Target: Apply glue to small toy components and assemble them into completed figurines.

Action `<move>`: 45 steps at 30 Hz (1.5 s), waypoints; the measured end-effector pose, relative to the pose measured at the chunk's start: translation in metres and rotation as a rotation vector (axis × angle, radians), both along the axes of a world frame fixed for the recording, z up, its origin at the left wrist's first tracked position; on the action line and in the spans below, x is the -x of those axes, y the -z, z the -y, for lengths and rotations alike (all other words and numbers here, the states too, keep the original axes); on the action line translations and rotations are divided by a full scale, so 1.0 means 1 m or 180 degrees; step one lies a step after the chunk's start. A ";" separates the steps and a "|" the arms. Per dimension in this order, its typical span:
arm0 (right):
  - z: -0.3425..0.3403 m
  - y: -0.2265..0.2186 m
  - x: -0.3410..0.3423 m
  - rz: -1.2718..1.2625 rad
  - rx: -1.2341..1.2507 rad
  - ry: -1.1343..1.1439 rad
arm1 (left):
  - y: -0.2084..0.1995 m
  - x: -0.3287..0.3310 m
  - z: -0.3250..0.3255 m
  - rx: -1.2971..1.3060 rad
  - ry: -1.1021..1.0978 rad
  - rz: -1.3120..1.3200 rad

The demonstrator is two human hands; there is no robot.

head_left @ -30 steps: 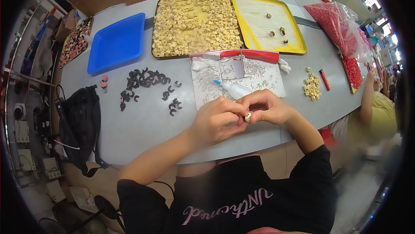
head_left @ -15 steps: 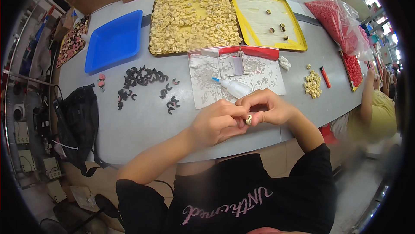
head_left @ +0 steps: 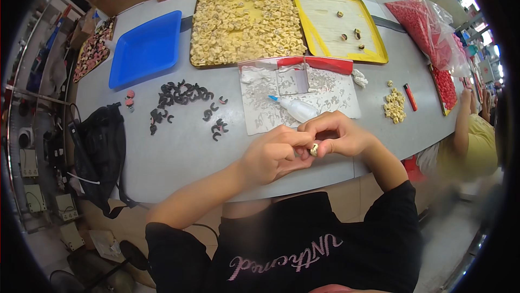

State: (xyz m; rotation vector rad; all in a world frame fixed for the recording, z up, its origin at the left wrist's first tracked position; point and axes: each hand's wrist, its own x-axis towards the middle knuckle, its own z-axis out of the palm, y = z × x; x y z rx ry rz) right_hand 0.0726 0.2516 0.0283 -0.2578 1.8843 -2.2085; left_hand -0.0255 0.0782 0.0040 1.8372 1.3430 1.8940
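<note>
My left hand (head_left: 272, 155) and my right hand (head_left: 342, 134) meet over the table's front edge, fingers closed in a pinch. Between their fingertips is a small cream-yellow piece (head_left: 314, 149) with dark marks; the fingers cover part of it. Just beyond them, a white squeeze bottle (head_left: 300, 110) with a blue tip lies on a white sheet (head_left: 260, 122) covered in grey smears. Similar cream pieces (head_left: 395, 105) form a small pile to the right. Black curved pieces (head_left: 184, 93) are scattered on the left.
A tray full of cream pieces (head_left: 246, 27) stands at the back, between a blue tray (head_left: 145, 49) and a yellow-rimmed tray (head_left: 379, 49) holding several pieces. A red marker (head_left: 410, 97), a bag of red pieces (head_left: 417, 27) and another person (head_left: 468, 141) are at right. A black bag (head_left: 97, 152) hangs at left.
The whole view has shifted slightly, so the table things appear a little further right. Both hands keep almost the same pinch on the small piece.
</note>
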 end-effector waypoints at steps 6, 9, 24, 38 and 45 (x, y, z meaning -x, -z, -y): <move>-0.010 0.004 -0.002 0.0326 -0.0004 0.0535 | 0.004 -0.003 -0.016 0.0266 -0.0464 0.0895; -0.013 0.009 0.003 -0.0458 -0.0640 0.1536 | -0.001 0.007 -0.019 0.0567 -0.0313 0.2259; -0.003 0.007 0.009 -0.1715 -0.1824 0.1251 | 0.006 0.021 -0.018 0.1369 0.1305 0.3512; 0.001 0.007 0.010 -0.1848 -0.1882 0.1298 | 0.013 0.022 -0.018 0.1521 0.1300 0.3582; 0.003 0.007 0.009 -0.1841 -0.2059 0.1394 | 0.016 0.022 -0.017 0.1506 0.1352 0.3652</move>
